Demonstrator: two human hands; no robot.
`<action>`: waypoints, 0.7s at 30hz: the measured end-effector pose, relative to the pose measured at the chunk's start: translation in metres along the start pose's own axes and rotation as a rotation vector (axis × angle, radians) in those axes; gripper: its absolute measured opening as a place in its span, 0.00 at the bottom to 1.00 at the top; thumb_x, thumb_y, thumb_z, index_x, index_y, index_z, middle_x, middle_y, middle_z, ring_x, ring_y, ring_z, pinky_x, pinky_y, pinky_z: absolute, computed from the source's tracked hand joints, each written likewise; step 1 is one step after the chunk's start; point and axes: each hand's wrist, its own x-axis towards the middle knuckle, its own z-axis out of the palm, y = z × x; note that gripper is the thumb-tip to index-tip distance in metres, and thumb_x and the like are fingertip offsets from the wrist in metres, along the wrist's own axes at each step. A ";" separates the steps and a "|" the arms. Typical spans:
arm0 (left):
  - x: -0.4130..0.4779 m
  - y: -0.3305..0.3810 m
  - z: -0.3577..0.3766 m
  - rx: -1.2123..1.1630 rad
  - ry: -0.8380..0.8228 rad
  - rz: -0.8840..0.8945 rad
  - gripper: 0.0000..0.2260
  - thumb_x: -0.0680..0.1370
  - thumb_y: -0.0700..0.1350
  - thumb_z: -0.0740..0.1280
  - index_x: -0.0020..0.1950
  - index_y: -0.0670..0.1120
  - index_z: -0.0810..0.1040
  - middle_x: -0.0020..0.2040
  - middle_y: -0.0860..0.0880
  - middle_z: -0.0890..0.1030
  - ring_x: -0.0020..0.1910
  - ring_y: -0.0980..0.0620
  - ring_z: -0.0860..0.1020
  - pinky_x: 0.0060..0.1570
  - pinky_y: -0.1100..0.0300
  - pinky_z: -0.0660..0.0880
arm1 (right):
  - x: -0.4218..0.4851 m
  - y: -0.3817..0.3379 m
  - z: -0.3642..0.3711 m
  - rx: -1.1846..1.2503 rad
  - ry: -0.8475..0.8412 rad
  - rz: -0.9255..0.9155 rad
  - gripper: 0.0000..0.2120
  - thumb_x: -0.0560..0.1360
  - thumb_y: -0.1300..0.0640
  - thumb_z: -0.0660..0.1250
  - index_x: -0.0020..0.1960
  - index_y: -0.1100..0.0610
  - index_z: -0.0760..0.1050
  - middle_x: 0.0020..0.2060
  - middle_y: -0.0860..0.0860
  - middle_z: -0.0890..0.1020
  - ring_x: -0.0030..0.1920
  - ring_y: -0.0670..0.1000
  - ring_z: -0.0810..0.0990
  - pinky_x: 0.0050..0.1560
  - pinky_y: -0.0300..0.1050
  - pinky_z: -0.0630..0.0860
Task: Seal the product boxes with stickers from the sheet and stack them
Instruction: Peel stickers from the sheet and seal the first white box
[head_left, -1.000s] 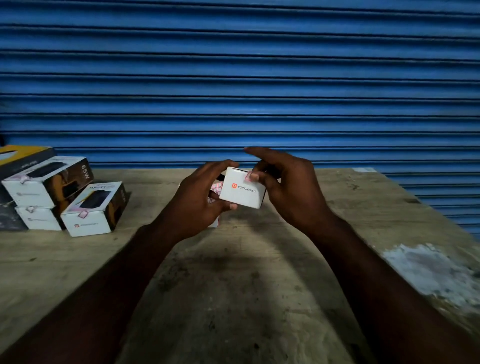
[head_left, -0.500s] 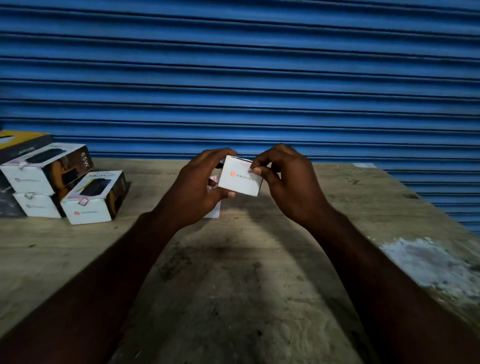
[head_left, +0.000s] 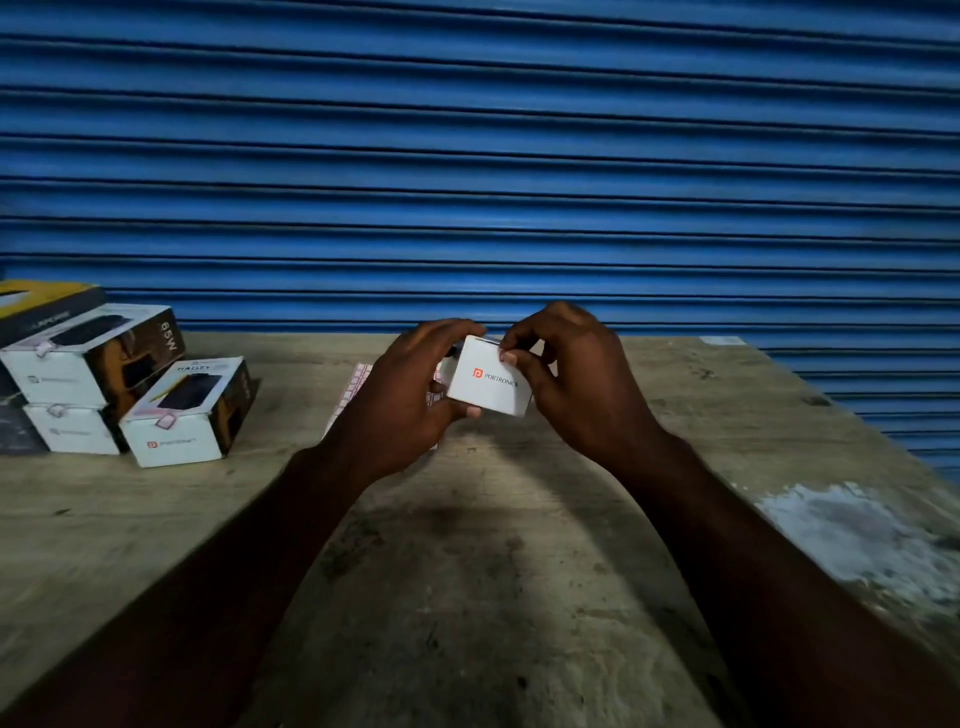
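A person's left grip (head_left: 410, 395) holds a small white product box (head_left: 488, 379) above the bench (head_left: 467, 597), its fingers curled over the top and its thumb under the lower edge. The right grip (head_left: 571, 384) grasps the same box from the other side, and its thumb and forefinger fingertips (head_left: 509, 357) pinch at the upper edge. Whether a sticker sits beneath them cannot be told. The box's near face carries a red logo and the word PORTRONICS.

Just behind the left grip, a pink-and-white sticker sheet (head_left: 349, 392) lies flat on the bench, mostly hidden by the hand.

Well to the left is a group of similar boxes: one white and dark box (head_left: 179, 415) on the bench, and beside it a two-high stack (head_left: 85, 374). A yellow and black box (head_left: 47, 306) is at the far left edge.

A pale patch (head_left: 857, 535) marks the worn bench on the right. A blue ribbed shutter (head_left: 467, 156) fills the background.
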 end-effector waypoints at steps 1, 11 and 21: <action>0.000 0.000 0.000 -0.004 0.002 0.006 0.33 0.69 0.44 0.79 0.72 0.50 0.71 0.68 0.55 0.73 0.64 0.55 0.73 0.61 0.49 0.75 | 0.000 0.000 0.000 -0.003 0.004 0.002 0.04 0.75 0.55 0.69 0.48 0.53 0.80 0.44 0.47 0.79 0.47 0.49 0.76 0.47 0.53 0.76; -0.002 0.004 0.006 -0.023 0.042 0.007 0.32 0.68 0.45 0.80 0.70 0.52 0.71 0.64 0.59 0.72 0.62 0.54 0.74 0.55 0.70 0.72 | -0.001 -0.002 -0.001 -0.035 0.023 0.017 0.04 0.74 0.55 0.71 0.48 0.52 0.79 0.44 0.46 0.78 0.48 0.47 0.75 0.48 0.50 0.76; -0.005 0.007 0.010 0.005 0.063 0.055 0.30 0.66 0.47 0.78 0.66 0.49 0.72 0.63 0.58 0.71 0.61 0.52 0.74 0.59 0.53 0.75 | -0.001 -0.005 -0.006 -0.036 0.037 0.042 0.17 0.72 0.55 0.73 0.60 0.52 0.78 0.48 0.47 0.80 0.48 0.45 0.75 0.50 0.44 0.73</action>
